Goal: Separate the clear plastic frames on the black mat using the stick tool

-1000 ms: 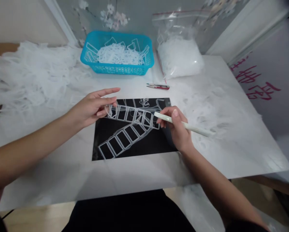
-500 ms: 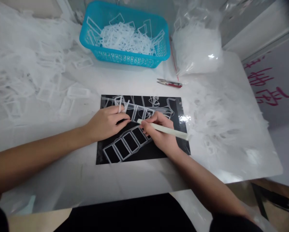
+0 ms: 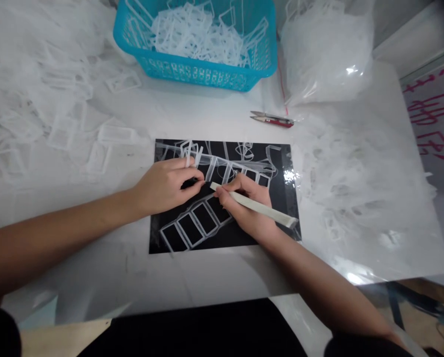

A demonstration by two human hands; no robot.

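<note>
A white table (image 3: 225, 272) spans the view; hours here are read from the middle of the black mat (image 3: 244, 237) on it. A wide heap of white frames (image 3: 39, 79) spreads at ten o'clock, and more translucent pieces (image 3: 352, 168) lie scattered at three. The blue basket (image 3: 203, 72), heaped with frames, stands at twelve, the filled clear bag (image 3: 326, 54) at one. Over the mat, the left hand (image 3: 166, 183) comes in from nine, thumb and forefinger nearly meeting; whether they pinch anything I cannot tell. The right hand (image 3: 249, 215), at four, grips a pale stick (image 3: 268, 211), its tip pointing toward ten, just beside the left fingertips. A second ago the hands were well apart; now they have closed in on one spot, which suggests finer work there. The lower row of joined frames (image 3: 198, 224) lies at seven, unmoved on the mat; the upper row (image 3: 211, 170) runs from eleven to two, partly behind the hands. Smallest, the red-handled snips (image 3: 276, 119) rest at one, nearer than the bag.
</note>
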